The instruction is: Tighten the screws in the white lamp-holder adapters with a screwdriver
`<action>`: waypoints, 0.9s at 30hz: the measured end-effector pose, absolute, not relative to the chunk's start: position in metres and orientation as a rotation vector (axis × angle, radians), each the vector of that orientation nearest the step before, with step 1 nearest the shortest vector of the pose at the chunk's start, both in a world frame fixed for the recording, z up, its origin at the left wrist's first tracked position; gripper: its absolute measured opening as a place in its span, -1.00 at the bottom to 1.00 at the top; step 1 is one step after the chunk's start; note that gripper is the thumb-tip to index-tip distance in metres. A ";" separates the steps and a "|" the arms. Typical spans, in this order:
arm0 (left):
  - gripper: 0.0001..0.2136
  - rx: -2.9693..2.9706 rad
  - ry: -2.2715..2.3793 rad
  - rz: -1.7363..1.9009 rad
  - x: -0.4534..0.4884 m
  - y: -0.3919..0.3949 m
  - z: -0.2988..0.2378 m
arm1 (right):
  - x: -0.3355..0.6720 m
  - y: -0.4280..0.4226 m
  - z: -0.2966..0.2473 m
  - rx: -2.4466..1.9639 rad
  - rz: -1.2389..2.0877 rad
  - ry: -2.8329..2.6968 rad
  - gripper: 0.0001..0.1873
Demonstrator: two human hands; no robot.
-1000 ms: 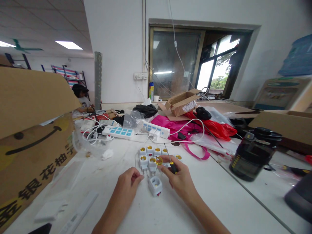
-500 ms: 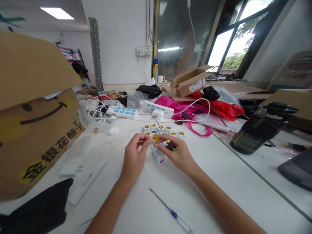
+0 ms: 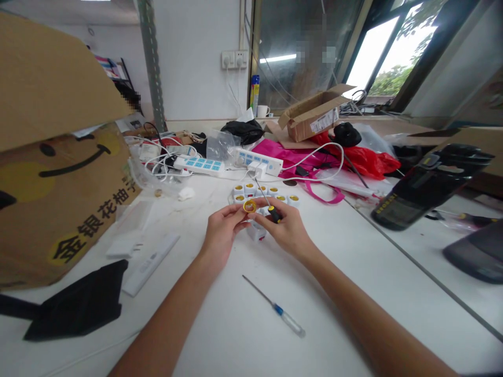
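Observation:
Between the fingertips of both hands is a small gold-coloured ring point(image 3: 249, 206), its round opening facing me. My left hand point(image 3: 223, 229) pinches it from the left. My right hand point(image 3: 286, 224) steadies its right side with the fingertips while holding a screwdriver point(image 3: 274, 213) with a black and yellow handle, its thin shaft pointing up and away. Directly below the hands stands a white block point(image 3: 257, 232) with a red mark, partly covered by the fingers. Just behind are several white socket-like pieces point(image 3: 293, 201) with gold round openings. A second screwdriver point(image 3: 279, 309), clear and blue-handled, lies nearer to me.
A large cardboard box point(image 3: 58, 183) stands left, near a black flat object point(image 3: 82, 303) and a white strip point(image 3: 151, 264). Power strips point(image 3: 202, 165) with tangled cables, bags and an open carton point(image 3: 310, 118) crowd the back. A black bottle-like container point(image 3: 424, 188) is at right.
The gold ring has turned so its opening faces me more. My left fingers have shifted their hold lower on it. The whole view has tilted slightly downward.

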State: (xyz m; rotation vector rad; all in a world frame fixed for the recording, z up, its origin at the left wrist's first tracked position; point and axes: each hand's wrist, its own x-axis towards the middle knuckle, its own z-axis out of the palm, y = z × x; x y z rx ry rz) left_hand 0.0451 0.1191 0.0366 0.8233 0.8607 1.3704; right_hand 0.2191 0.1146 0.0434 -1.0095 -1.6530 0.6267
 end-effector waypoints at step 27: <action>-0.75 0.880 0.800 1.252 0.025 0.116 0.053 | 0.222 0.114 0.043 -0.739 0.302 -1.842 -0.88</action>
